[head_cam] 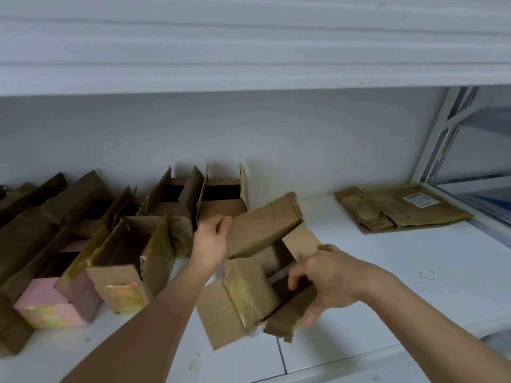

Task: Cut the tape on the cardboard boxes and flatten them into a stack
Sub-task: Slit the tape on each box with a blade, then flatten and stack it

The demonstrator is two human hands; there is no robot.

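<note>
A brown cardboard box [243,294] with its flaps open lies on its side at the middle of the white shelf. My left hand [211,240] grips the edge of its long upper flap [262,226]. At the box's open right end, my right hand [322,280] curls its fingers round a side flap. Yellowed tape remains stick to the box's near face. A stack of flattened boxes [401,207] lies at the back right. No cutting tool is in view.
Several opened boxes [132,244], one of them pink [55,302], stand in rows along the left of the shelf [387,272]. A white wall is behind, an upper shelf overhead, and a metal frame [439,139] stands at the right.
</note>
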